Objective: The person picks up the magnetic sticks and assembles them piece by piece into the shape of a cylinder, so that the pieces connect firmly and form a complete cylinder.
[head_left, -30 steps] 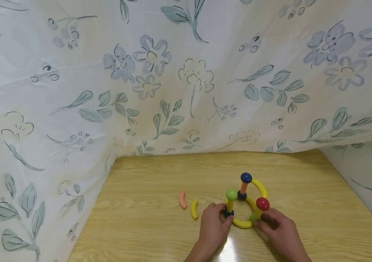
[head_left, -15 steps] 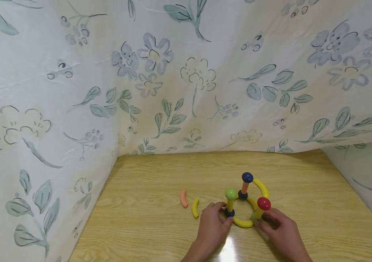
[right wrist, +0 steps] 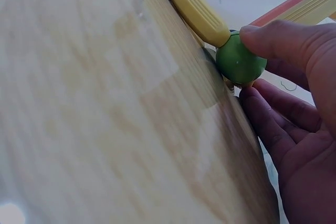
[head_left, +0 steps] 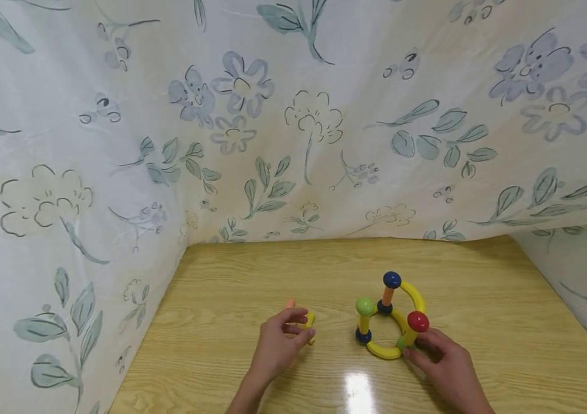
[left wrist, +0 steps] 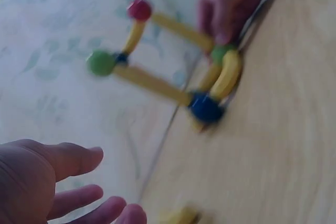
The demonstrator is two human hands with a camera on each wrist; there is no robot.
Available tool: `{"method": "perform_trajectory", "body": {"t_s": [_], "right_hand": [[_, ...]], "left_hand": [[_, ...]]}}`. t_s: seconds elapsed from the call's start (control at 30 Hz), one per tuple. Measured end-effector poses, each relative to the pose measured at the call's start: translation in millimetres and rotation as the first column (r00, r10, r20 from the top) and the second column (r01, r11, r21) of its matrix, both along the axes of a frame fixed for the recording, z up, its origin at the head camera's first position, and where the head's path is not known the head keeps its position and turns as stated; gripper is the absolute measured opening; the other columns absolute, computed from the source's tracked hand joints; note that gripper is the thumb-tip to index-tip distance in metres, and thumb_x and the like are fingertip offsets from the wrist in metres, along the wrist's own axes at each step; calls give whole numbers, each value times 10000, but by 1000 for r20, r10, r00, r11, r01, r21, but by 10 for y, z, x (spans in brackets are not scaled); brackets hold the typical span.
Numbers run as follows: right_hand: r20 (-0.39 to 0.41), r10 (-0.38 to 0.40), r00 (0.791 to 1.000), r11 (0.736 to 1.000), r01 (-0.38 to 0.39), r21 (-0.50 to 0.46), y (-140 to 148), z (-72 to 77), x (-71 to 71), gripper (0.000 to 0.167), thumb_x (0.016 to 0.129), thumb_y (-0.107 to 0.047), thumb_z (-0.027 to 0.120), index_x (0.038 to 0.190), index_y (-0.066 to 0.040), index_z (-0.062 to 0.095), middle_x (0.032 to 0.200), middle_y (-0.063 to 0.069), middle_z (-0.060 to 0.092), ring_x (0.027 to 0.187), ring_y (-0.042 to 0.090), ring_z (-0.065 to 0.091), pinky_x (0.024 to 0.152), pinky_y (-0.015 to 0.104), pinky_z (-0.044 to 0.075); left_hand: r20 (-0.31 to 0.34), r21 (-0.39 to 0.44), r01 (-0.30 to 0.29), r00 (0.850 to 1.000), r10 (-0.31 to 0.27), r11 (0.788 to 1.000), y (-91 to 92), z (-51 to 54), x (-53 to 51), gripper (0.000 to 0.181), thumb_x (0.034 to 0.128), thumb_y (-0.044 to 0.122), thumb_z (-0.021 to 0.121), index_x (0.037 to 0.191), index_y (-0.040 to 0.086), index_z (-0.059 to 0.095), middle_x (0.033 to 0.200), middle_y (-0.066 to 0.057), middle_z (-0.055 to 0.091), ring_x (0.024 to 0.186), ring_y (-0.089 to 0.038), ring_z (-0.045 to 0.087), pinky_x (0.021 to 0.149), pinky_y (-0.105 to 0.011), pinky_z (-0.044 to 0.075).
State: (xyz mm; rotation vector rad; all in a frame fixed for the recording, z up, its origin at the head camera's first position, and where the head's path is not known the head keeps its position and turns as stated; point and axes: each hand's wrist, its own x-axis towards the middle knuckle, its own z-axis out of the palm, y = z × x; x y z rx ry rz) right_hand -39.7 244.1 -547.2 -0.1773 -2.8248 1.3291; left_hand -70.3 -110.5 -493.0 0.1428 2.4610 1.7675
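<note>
A toy frame of balls and magnetic-looking sticks stands on the table, its base a ring of yellow curved sticks [head_left: 383,351]. Three uprights carry a red ball [head_left: 418,322], a light green ball [head_left: 365,306] and a blue ball [head_left: 391,280]. My right hand [head_left: 448,365] pinches the green base ball [right wrist: 241,60] between thumb and fingers. Left of the frame, my left hand [head_left: 277,345] hovers with loose, parted fingers over a loose yellow curved stick [head_left: 310,319], partly covering it. Just behind those fingers, the tip of a pink curved stick [head_left: 291,303] shows.
The wood-grain table [head_left: 231,276] is bounded at the back and both sides by flower-print cloth [head_left: 314,172]. Light glares off the tabletop near its front.
My left hand has left the frame's blue base ball and moved left to the loose curved sticks. The right hand stays at the green base ball.
</note>
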Motion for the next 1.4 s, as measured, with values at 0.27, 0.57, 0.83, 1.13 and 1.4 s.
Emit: {"method": "perform_trajectory", "body": {"t_s": [0.27, 0.57, 0.83, 1.13, 1.4], "right_hand": [[24, 23, 999, 1000, -23, 5, 49, 13, -95, 413, 929, -293, 901, 1300, -145, 793, 1421, 156, 724, 1264, 371, 722, 1029, 472, 616], [17, 34, 999, 999, -35, 27, 96, 35, -117, 417, 951, -248, 885, 1332, -115, 780, 1426, 193, 723, 1264, 413, 720, 1047, 587, 587], [49, 43, 998, 998, -44, 40, 104, 64, -109, 426, 962, -240, 873, 1350, -99, 765, 1431, 200, 718, 1285, 429, 707, 1073, 613, 570], [37, 30, 999, 998, -32, 47, 79, 60, -130, 395, 954, -225, 880, 1320, -116, 782, 1386, 178, 748, 1238, 391, 736, 1037, 577, 595], [59, 10, 998, 1000, -11, 14, 43, 75, -154, 366, 954, -232, 879, 1296, -137, 792, 1376, 160, 756, 1254, 380, 728, 1046, 567, 592]], "left_hand": [[165, 147, -62, 986, 37, 987, -579, 141, -158, 536, 1036, 219, 781, 1477, -38, 618, 1409, -278, 686, 1174, -372, 754, 939, -480, 660], [246, 192, -105, 968, 56, 976, -850, 135, -296, 551, 1065, 211, 743, 1517, -54, 572, 1446, -297, 659, 1201, -361, 731, 1028, -501, 628], [221, 99, -124, 970, 100, 987, -745, 31, -412, 491, 1039, 151, 764, 1431, -114, 630, 1275, -279, 751, 1111, -385, 774, 969, -493, 653], [171, -163, -71, 980, 99, 984, -543, -28, -714, 347, 991, 214, 821, 1193, -65, 775, 962, -154, 816, 791, -252, 805, 723, -378, 675], [24, -491, -47, 997, 68, 870, -324, -102, -891, 321, 934, 276, 857, 679, 107, 760, 549, -7, 623, 496, -117, 501, 470, -236, 381]]}}
